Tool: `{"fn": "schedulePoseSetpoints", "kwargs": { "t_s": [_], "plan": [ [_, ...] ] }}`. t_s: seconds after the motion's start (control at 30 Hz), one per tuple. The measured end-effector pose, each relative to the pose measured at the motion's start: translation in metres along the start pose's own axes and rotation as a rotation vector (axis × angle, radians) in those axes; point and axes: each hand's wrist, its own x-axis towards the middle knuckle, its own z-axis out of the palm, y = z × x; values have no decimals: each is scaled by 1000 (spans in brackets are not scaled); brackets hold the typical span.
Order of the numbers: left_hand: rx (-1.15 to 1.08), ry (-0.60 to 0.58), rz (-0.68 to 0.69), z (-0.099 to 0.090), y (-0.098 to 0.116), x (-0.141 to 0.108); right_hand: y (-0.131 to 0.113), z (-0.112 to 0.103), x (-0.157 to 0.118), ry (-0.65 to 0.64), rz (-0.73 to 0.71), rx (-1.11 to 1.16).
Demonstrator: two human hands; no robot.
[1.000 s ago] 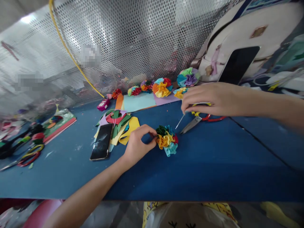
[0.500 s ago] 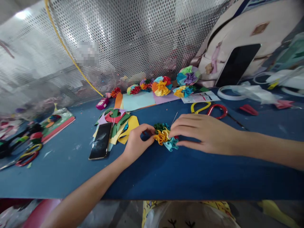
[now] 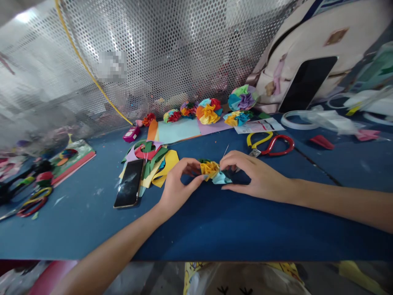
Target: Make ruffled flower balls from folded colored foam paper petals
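Between my two hands is a ruffled felt ball (image 3: 211,170) with yellow, light blue and dark green folds. My left hand (image 3: 181,180) pinches its left side, thumb in front and fingers behind. On the other side my right hand (image 3: 251,172) grips it, with the fingertips at the top and the thumb low by the light blue folds. A thin needle (image 3: 226,150) sticks up beside the right fingertips; what holds it is hidden. Both forearms reach in over the blue table (image 3: 196,229).
Behind my right hand lie scissors (image 3: 281,145) with red and yellow handles. A phone (image 3: 129,183) and felt scraps (image 3: 167,166) are left of my left hand. Finished-looking ruffled balls (image 3: 209,111) line the back, by a backpack (image 3: 307,41) with another phone (image 3: 308,84) against it.
The ball has been turned and tipped up a little between my hands. My right hand has dropped from over its top to its right side, uncovering more of the scissors.
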Motion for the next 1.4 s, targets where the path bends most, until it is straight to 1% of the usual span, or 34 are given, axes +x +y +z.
{"fn": "schedulePoseSetpoints", "kwargs": {
  "t_s": [0.17,0.3,0.47,0.63,0.77,0.9,1.0,1.07,1.17,1.23,1.3,1.4],
  "plan": [
    [21,18,11,3,-6,-1,-3,0,-3,0,-54,78],
    [36,34,37,5,-7,-1,-4,1,-3,-22,-92,28],
    [70,66,41,5,-6,0,-3,0,-2,8,-137,-7],
    [87,46,53,4,-4,1,-3,-2,-1,20,-99,-2],
    [97,42,50,4,-3,2,-4,-3,-1,16,-80,61],
    [70,36,47,2,-5,3,-3,-3,-3,86,24,93],
    [52,31,50,1,-6,4,0,-3,-5,130,48,60],
    [43,30,57,2,-6,4,1,-2,-5,94,52,56],
    [27,28,52,3,-6,4,1,-3,-4,-20,90,77],
    [21,39,37,4,-5,4,2,-3,-4,-73,123,87],
    [55,74,25,4,-5,4,3,-2,-5,-89,148,95],
    [144,104,41,2,-5,4,5,-1,-7,-74,163,96]
  ]
}}
